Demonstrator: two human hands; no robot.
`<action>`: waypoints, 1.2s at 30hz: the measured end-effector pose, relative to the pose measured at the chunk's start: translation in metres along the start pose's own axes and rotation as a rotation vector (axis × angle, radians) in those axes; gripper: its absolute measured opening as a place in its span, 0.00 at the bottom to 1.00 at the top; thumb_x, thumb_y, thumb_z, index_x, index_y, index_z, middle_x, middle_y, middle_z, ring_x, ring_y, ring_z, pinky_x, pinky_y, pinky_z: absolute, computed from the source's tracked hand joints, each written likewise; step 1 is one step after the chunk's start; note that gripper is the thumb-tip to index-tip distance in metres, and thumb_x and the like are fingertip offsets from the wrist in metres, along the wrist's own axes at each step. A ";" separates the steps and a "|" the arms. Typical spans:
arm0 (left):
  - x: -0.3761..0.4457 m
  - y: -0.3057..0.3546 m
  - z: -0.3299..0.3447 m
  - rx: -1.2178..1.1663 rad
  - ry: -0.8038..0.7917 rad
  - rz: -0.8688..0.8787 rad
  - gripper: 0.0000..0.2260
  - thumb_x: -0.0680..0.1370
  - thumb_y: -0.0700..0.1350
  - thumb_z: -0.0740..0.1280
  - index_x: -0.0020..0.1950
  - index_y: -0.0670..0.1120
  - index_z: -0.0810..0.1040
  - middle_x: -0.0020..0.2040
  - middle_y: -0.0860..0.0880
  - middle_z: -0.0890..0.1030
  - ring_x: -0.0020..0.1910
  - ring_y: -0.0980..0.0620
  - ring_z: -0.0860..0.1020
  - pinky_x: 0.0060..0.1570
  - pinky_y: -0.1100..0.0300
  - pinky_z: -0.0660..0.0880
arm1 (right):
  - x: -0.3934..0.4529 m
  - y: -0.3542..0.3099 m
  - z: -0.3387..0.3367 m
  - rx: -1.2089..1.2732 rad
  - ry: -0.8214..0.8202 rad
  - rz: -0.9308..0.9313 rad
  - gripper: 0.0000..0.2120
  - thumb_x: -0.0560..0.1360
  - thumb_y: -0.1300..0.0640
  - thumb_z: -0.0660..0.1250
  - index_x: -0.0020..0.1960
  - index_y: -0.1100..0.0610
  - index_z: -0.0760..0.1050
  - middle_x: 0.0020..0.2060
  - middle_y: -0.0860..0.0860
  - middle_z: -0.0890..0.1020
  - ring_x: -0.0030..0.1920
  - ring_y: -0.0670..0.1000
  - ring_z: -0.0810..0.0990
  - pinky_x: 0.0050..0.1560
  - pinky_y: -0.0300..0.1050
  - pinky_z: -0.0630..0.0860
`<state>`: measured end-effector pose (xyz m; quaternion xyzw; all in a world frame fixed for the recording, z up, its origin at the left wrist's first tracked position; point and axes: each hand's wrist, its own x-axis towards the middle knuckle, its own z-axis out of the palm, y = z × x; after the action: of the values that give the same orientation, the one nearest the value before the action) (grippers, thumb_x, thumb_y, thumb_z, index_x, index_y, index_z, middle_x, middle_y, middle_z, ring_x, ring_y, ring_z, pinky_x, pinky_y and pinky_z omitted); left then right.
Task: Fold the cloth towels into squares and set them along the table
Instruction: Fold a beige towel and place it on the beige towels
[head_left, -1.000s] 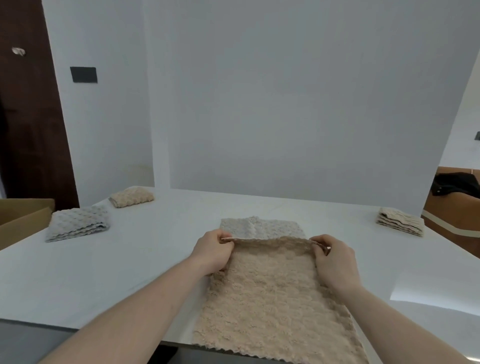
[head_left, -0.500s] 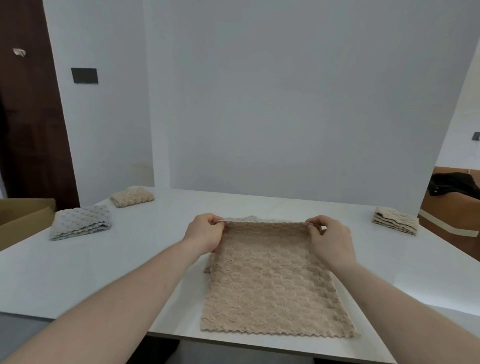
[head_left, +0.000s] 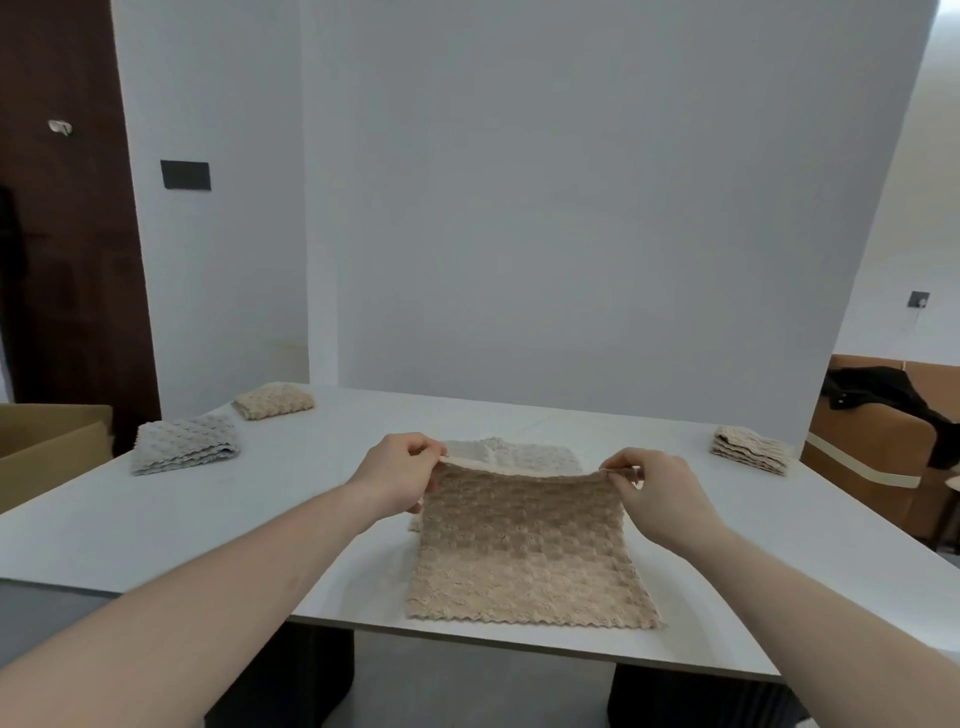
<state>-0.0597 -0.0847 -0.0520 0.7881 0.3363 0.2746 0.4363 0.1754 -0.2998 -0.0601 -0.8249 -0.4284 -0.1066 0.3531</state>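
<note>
Now the beige towel (head_left: 524, 540) lay flat near the front edge of the white table (head_left: 208, 514), its far edge lifted. Left hand (head_left: 397, 475) and right hand (head_left: 657, 493) each pinched one far corner between thumb and curled fingers, holding nothing else. Compared with half a second before, the held edge had come back toward the person and risen off the table, uncovering the paler towel (head_left: 519, 454) lying beyond it. Judgement: the first fold was starting, far edge to be brought to the near zigzag hem. Folded grey towel (head_left: 184, 444) and folded beige towel (head_left: 274, 402) sat along the left side; a folded stack (head_left: 750, 449) at far right.
</note>
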 end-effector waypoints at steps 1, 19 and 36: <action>-0.006 0.000 -0.001 0.017 -0.007 0.009 0.12 0.84 0.49 0.60 0.57 0.51 0.83 0.52 0.46 0.83 0.50 0.47 0.83 0.37 0.57 0.82 | -0.005 0.001 -0.003 -0.017 -0.019 -0.013 0.08 0.79 0.57 0.68 0.48 0.46 0.83 0.40 0.38 0.82 0.43 0.36 0.78 0.46 0.37 0.70; -0.070 -0.035 0.014 0.361 -0.069 0.079 0.07 0.80 0.51 0.68 0.47 0.58 0.85 0.50 0.60 0.84 0.52 0.58 0.80 0.58 0.59 0.76 | -0.082 0.032 -0.002 -0.222 -0.196 -0.112 0.06 0.77 0.52 0.67 0.48 0.41 0.82 0.46 0.34 0.82 0.51 0.37 0.79 0.53 0.37 0.74; -0.083 -0.043 0.026 0.609 -0.129 0.079 0.12 0.72 0.47 0.64 0.48 0.58 0.84 0.41 0.60 0.80 0.44 0.58 0.79 0.46 0.59 0.78 | -0.103 0.044 0.017 -0.084 -0.181 -0.068 0.10 0.72 0.40 0.66 0.36 0.41 0.82 0.45 0.32 0.79 0.50 0.38 0.77 0.51 0.38 0.73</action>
<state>-0.1047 -0.1450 -0.1132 0.9108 0.3437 0.1274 0.1898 0.1444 -0.3704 -0.1437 -0.8302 -0.4815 -0.0614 0.2743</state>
